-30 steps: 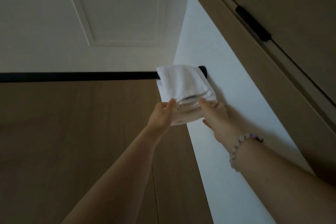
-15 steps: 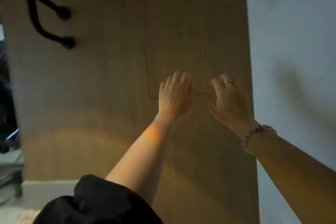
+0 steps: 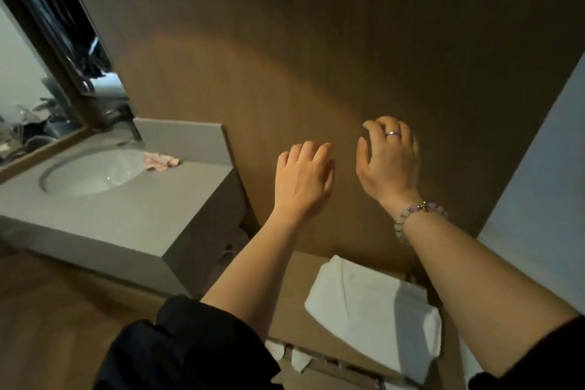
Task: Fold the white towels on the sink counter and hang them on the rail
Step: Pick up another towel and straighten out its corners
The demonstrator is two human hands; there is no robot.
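While your left hand (image 3: 302, 180) and right hand (image 3: 389, 161) hang loose-fingered and empty at mid-frame, the folded white towel (image 3: 364, 304) lies below them, lower right, its long axis running upper-left to lower-right.

Left hand (image 3: 302, 180) and right hand (image 3: 387, 161) off hung towel, lowered, empty; view down to sink counter (image 3: 120, 225).

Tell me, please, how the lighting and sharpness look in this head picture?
Head view: dim overall, a warm orange arc of light crossing the wall; head view: the towel is the brightest patch, partly shadowed; head view: wide-angle bend tilts the counter, and the left hand and right hand look slightly soft.
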